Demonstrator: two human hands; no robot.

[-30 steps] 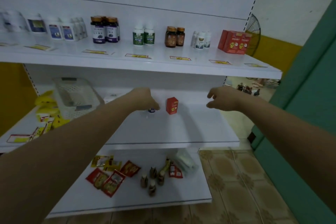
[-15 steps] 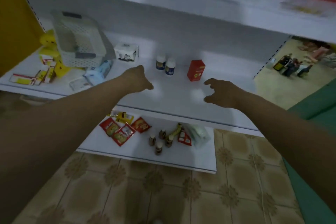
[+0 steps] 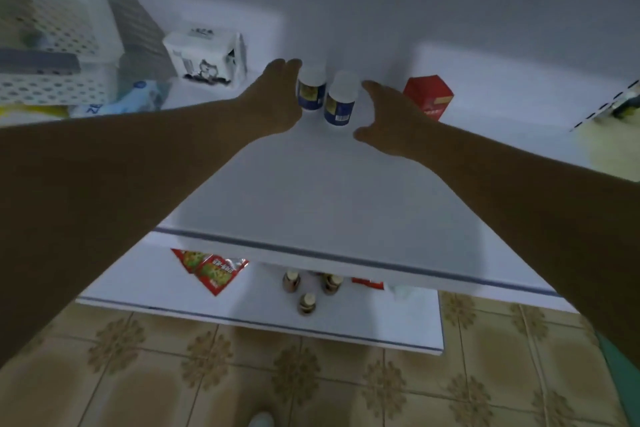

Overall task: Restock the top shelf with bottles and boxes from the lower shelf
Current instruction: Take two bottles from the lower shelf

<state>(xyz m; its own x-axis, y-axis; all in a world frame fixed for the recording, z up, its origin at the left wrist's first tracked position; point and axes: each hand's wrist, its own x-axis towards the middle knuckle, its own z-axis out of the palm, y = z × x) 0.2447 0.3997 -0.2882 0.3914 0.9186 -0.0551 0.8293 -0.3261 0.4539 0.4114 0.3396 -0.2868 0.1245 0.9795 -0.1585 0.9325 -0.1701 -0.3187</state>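
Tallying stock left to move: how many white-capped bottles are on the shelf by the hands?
2: left bottle beside the left hand, right bottle next to it, nearer the right hand. Others could hide behind the hands.

open room runs along the shelf's (image 3: 329, 191) front edge and middle. near its back edge stand a white carton (image 3: 207, 59), two bottles (image 3: 337, 104) side by side and a red box (image 3: 427, 97), with gaps between them; a basket (image 3: 52, 38) blocks the back left corner.

bottles (image 3: 340, 107) on shelf (image 3: 329, 191) | box (image 3: 428, 97) right of bottles | basket (image 3: 59, 28) far left
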